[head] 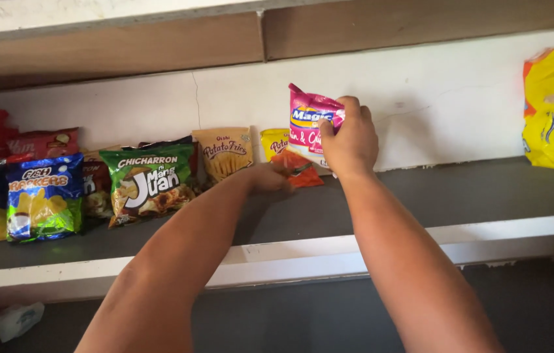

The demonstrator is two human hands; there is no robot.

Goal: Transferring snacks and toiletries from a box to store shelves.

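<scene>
A: In the head view, what is the right hand (350, 140) doing?

B: Its grip is closing on a pink packet (309, 121), fingers curling over the top right corner, thumb side in front. The packet is standing upright against the white wall, above the grey shelf (420, 196), so it seems the hand is keeping it from falling.

A: And the left hand (270, 178)?

B: It is reaching lower, its grip pinching an orange packet (300, 171) that is lying just under the pink one, near a small yellow packet (274, 144). Both arms are stretching forward and up, nearly straight.

A: Other packets?

B: A green packet (149, 183) and a blue packet (45, 196) are leaning at the left, well apart from the hands.
</scene>
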